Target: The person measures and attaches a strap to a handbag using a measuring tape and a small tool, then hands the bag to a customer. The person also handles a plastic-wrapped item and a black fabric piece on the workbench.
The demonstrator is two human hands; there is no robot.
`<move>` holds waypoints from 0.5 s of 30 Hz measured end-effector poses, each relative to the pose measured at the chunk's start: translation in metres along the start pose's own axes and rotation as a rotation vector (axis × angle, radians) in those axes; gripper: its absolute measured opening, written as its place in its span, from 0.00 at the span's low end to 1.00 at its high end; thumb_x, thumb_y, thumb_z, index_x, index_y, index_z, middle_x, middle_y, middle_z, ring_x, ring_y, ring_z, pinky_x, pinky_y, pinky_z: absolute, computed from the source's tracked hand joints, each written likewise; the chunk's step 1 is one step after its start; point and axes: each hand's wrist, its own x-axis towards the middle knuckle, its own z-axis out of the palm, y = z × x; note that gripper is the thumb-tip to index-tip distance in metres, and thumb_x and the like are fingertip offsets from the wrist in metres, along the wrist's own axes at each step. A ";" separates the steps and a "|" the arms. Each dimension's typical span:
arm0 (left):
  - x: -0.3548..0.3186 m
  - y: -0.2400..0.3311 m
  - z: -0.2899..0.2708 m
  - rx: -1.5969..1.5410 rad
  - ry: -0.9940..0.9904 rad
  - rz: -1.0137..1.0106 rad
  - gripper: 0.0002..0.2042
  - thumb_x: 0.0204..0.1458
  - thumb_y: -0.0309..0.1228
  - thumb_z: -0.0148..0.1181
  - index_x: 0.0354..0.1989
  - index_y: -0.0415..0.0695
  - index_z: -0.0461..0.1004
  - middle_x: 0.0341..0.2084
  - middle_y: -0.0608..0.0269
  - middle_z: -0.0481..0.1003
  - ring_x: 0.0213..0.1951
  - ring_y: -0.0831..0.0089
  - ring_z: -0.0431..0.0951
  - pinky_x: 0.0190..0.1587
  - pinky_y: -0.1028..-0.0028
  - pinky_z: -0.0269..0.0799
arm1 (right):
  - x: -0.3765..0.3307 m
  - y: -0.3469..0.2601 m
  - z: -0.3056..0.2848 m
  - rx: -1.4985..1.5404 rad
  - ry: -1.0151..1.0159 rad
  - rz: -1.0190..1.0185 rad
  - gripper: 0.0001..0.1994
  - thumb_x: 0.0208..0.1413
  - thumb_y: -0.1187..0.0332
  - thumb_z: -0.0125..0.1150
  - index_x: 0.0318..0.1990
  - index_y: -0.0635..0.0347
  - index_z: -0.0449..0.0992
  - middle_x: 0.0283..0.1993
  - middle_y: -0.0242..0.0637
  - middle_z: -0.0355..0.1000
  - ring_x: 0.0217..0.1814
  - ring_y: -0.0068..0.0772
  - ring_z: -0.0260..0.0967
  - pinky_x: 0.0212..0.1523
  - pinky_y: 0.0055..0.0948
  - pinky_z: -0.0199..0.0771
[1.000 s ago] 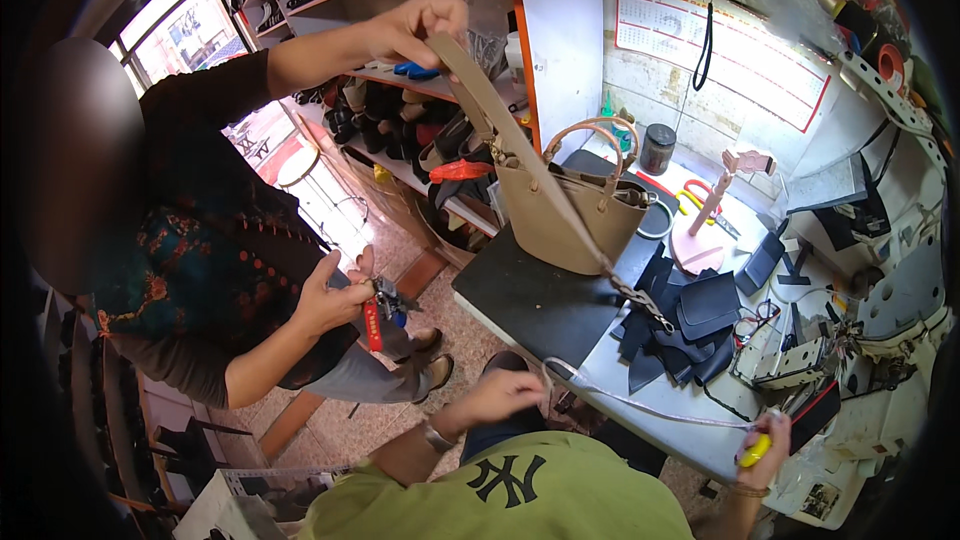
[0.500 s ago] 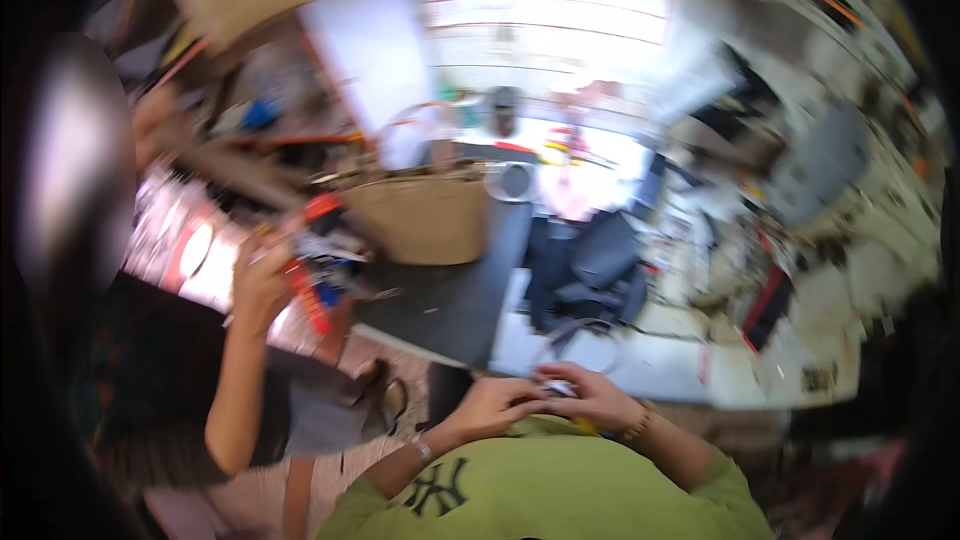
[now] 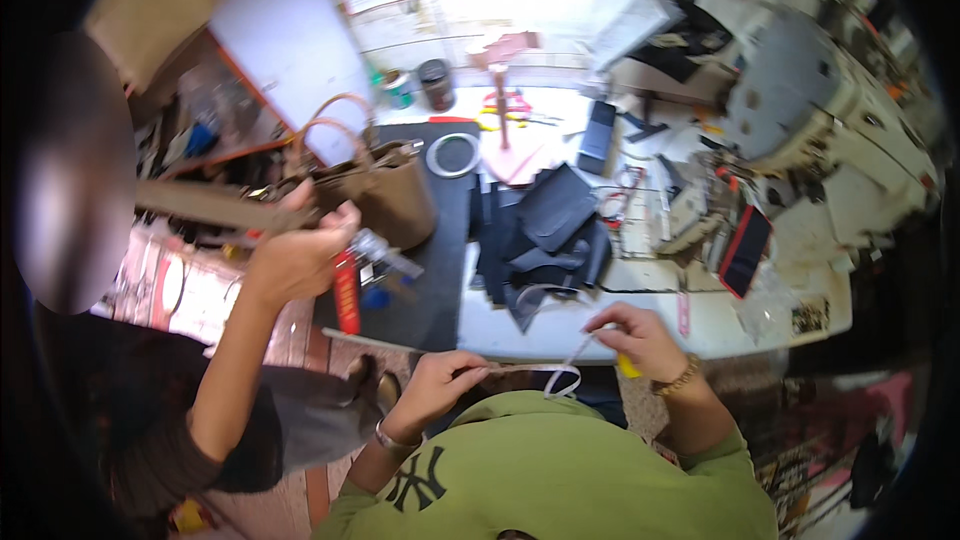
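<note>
Beside the worktable (image 3: 490, 332), our left hand (image 3: 437, 387) and right hand (image 3: 647, 343), apart, pinched a looped white tape (image 3: 566, 369) between them. We judged it light, limp, best gripped across its flat faces.

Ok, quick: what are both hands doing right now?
Left hand: closed, pinching the thin pale strip.
Right hand: closed, pinching the strip too, with a partly hidden yellow item.

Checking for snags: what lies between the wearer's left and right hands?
In the head view, a pale tape runs between the left hand and right hand, looped partway.
</note>
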 end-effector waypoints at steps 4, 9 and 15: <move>-0.023 -0.019 -0.017 0.509 0.053 0.002 0.09 0.50 0.36 0.57 0.35 0.47 0.77 0.27 0.58 0.76 0.31 0.57 0.76 0.33 0.64 0.71 | 0.002 -0.018 -0.006 0.197 -0.017 0.104 0.07 0.55 0.73 0.56 0.38 0.67 0.75 0.33 0.31 0.73 0.32 0.16 0.64 0.33 0.16 0.63; -0.030 0.007 -0.009 0.601 0.180 0.106 0.24 0.45 0.36 0.64 0.52 0.45 0.67 0.48 0.55 0.68 0.49 0.55 0.70 0.49 0.64 0.68 | 0.020 -0.038 0.039 0.059 -0.460 -0.062 0.08 0.57 0.71 0.55 0.40 0.66 0.75 0.29 0.33 0.74 0.31 0.19 0.70 0.32 0.21 0.68; -0.005 0.045 -0.003 -0.265 -0.178 0.007 0.17 0.54 0.31 0.58 0.50 0.39 0.68 0.31 0.63 0.73 0.34 0.78 0.72 0.39 0.76 0.68 | 0.035 -0.063 0.053 -0.368 -0.501 -0.444 0.12 0.49 0.69 0.64 0.40 0.56 0.70 0.25 0.42 0.72 0.24 0.41 0.71 0.25 0.34 0.70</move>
